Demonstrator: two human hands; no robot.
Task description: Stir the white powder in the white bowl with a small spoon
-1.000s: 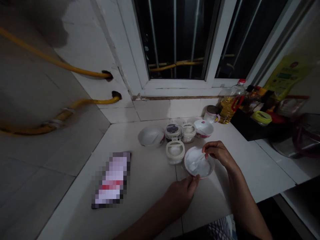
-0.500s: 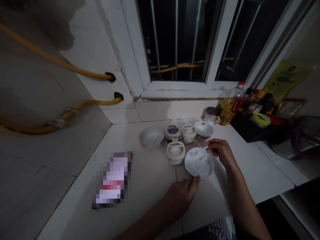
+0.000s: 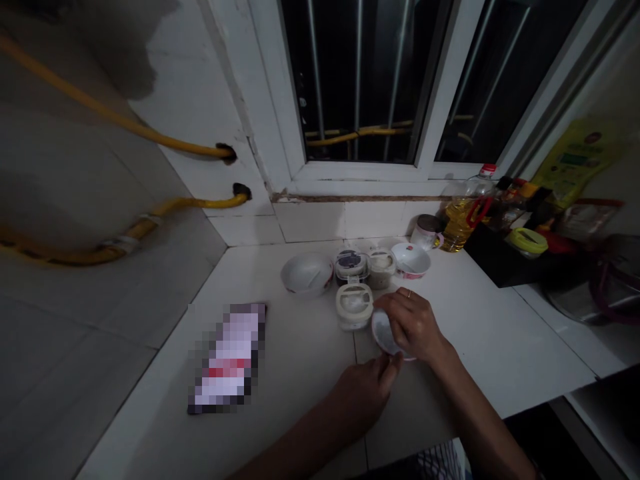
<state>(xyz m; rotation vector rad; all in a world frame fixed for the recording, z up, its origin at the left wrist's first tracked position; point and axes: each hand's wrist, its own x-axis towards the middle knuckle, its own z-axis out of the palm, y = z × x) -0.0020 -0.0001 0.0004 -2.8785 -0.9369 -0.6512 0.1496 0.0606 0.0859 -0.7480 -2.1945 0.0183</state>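
Observation:
My left hand [image 3: 367,390] is closed on the near rim of a small white bowl [image 3: 384,332], thumb along the edge. White contents show inside the bowl. My right hand [image 3: 413,323], wearing a ring, is over the bowl with its fingers curled together and covers much of it. The white spoon seen in that hand a moment ago is now hidden behind the fingers. Just beyond the bowl stands a clear jar with a cream-rimmed lid [image 3: 354,303]. Two more lidded jars, one dark-topped [image 3: 351,263] and one pale [image 3: 381,267], sit behind it.
A larger white bowl [image 3: 307,275] with a spoon in it stands left of the jars; a flowered bowl [image 3: 411,260] and a mug [image 3: 427,231] stand behind right. An oil bottle [image 3: 460,217] is by the wall. A pixelated flat object [image 3: 230,357] lies left.
My right hand has moved from the bowl's far right edge to over the bowl, hiding the spoon. My left hand keeps its hold on the rim. The view has shifted slightly.

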